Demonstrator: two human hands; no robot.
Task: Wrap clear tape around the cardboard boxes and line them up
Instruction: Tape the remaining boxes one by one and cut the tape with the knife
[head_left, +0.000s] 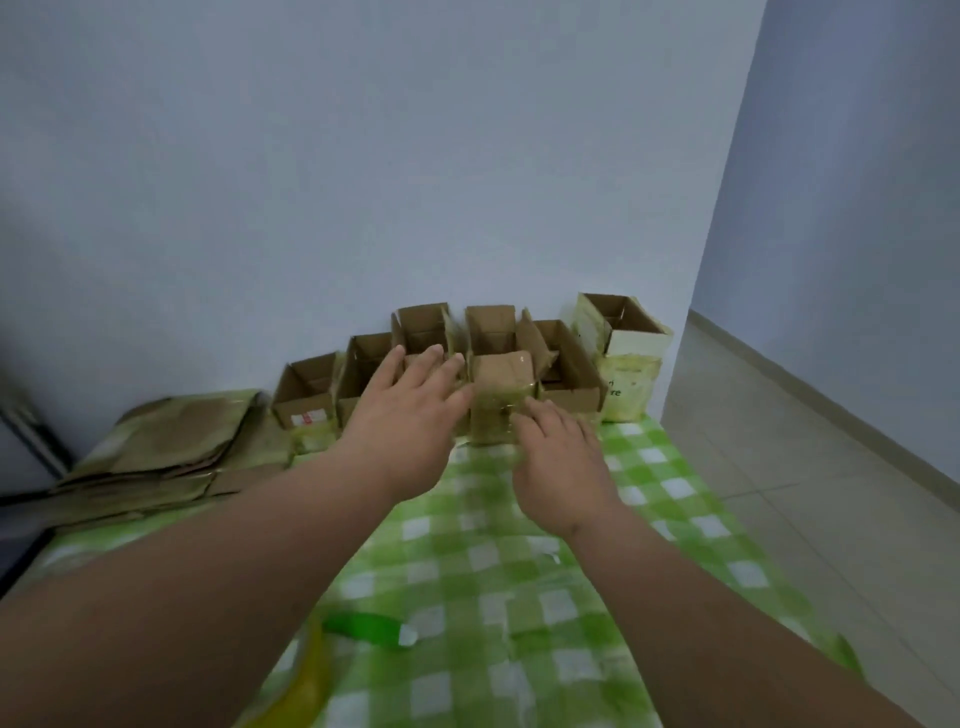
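Flat hands (415, 395) on glossy box (501, 395) (taped)

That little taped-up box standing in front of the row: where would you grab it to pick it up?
Probably by its two side faces, coming from the near side. The taped box stands upright on the checked cloth, with open boxes close behind it, so the back is crowded. The left hand and right hand already flank it with straight fingers. The tape looks slick, so squeeze firmly.

Plain pale walls (363, 156), corner at rt; beige tiled floor (831, 493); green-checked tablecloth (519, 571).
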